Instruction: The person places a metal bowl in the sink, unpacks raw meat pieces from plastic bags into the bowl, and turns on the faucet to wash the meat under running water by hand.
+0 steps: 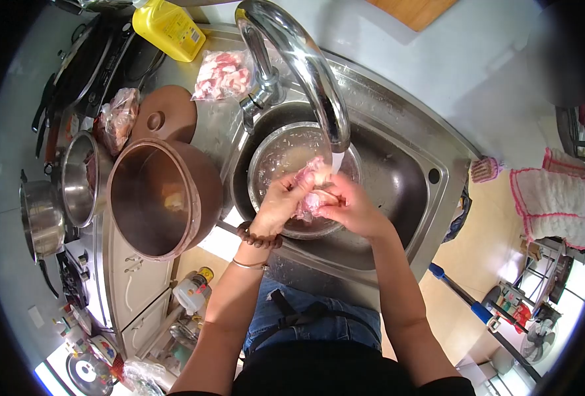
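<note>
Under the curved faucet (335,119), both hands grip a piece of raw meat (311,201) above a metal bowl (259,158) that stands in the sink (398,218). My left hand (280,201), with a beaded bracelet and a bangle at the wrist, pinches the meat from the left. From the right, my right hand (355,208) holds it with bent fingers. Cloudy water fills the bowl. Water runs from the spout close to the meat. The bowl's near part is partly hidden by the hands and meat.
Left of the sink stands a brown clay pot (200,198) with a pale piece inside; its lid (173,109) lies behind it. A bag of cut meat (221,74) and a yellow jug (167,30) are at the back. Steel bowls (78,178) and a saucepan (41,218) sit farther left.
</note>
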Tool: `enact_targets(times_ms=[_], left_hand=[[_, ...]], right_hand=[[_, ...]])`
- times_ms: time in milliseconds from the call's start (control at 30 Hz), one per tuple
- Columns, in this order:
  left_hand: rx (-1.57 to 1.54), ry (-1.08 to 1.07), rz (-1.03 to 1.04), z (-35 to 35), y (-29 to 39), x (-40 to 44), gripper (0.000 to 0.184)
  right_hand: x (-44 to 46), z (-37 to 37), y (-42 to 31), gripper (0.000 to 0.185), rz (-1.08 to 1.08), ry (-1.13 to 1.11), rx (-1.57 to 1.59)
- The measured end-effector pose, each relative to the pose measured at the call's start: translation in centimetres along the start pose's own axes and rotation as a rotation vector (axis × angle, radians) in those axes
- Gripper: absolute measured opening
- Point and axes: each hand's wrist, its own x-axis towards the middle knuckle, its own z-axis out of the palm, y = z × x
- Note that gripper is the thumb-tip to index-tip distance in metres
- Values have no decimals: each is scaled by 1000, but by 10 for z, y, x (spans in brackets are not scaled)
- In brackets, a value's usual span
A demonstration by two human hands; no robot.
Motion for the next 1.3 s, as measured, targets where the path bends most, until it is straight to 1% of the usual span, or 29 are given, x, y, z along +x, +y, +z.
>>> enact_targets(times_ms=[33, 100, 167, 200, 233, 267, 300, 333, 400, 433, 500, 533, 567, 600, 633, 667, 700, 733, 767, 800, 867, 900, 933, 1000, 1033, 1067, 1133, 1233, 1300], left_hand=[[-112, 15, 7, 0, 3, -1, 29], [-105, 74, 3, -5, 3, 1, 28], [-155, 143, -8, -13, 4, 6, 29], [-155, 144, -8, -15, 4, 7, 29], [-291, 132, 0, -14, 11, 6, 29], [-428, 120, 10, -14, 14, 5, 30], [-447, 41, -35, -19, 13, 5, 34], [-446, 41, -35, -19, 13, 4, 34], [-606, -82, -148, -17, 14, 1, 38], [-605, -83, -149, -16, 13, 1, 38], [-553, -251, -60, -13, 6, 0, 42], [-554, -253, -61, -9, 1, 0, 42], [-679, -269, -49, -3, -3, 1, 42], [-803, -285, -37, 2, -6, 1, 43], [-908, -231, -85, 6, -2, -4, 44], [-910, -230, -81, 8, -2, -4, 44], [-803, -194, -42, 10, -2, -4, 44], [-695, -158, -4, 12, -2, -5, 44], [-761, -167, 28, 13, 1, -7, 40], [-764, -165, 25, 9, 0, -8, 40], [-751, -342, -8, 4, 7, -11, 38], [-675, -258, -11, 8, 10, -15, 38], [-674, -260, -10, 6, 8, -15, 38], [-606, -282, -75, 1, 3, -16, 40], [-551, -242, -21, 10, 11, -20, 41], [-550, -242, -20, 12, 13, -21, 41], [-515, -209, -12, 14, 17, -21, 40], [-565, -211, 55, 17, 26, -24, 40], [-575, -199, 38, 11, 18, -22, 38]], right_hand=[[-2, 0, -6, 47, 1, -2, -1], [-5, 1, -18, 36, 136, 101, -54], [-5, -3, -5, 32, 103, 113, -3], [-7, -4, 0, 28, 71, 125, 48], [-8, -5, -1, 28, 70, 123, 48], [-10, -6, -4, 26, 72, 184, 122], [-11, -6, -5, 23, 74, 245, 198], [-11, -6, -5, 23, 74, 244, 198], [-10, -5, -5, 25, 70, 462, 27], [-8, -2, -9, 25, 70, 463, 27], [-3, 11, -20, 27, -433, 619, -706], [-1, 24, -31, 27, -447, 499, -747], [-2, 36, -38, 27, -463, 379, -787], [-4, 41, -27, 33, -520, 314, -915], [-9, 46, -23, 33, -535, 298, -991], [-13, 49, -20, 33, -550, 280, -1067], [-16, 50, -14, 33, -553, 275, -1067], [-20, 49, -9, 32, -591, 362, -906], [-22, 47, -6, 31, -623, 447, -743], [-25, 45, -5, 31, -619, 444, -743], [-24, 38, -10, 34, -388, 634, -546], [-19, 33, -4, 40, -343, 646, -422], [-16, 31, -4, 40, -344, 648, -422], [-9, 26, -6, 44, -166, 382, 358], [-8, 20, -7, 39, -85, 303, 357], [-8, 21, -7, 39, -86, 302, 357], [-7, 22, -5, 33, -167, 422, 420], [-11, 17, -3, 25, -170, 482, 375], [-13, 17, -8, 22, -164, 475, 391]])
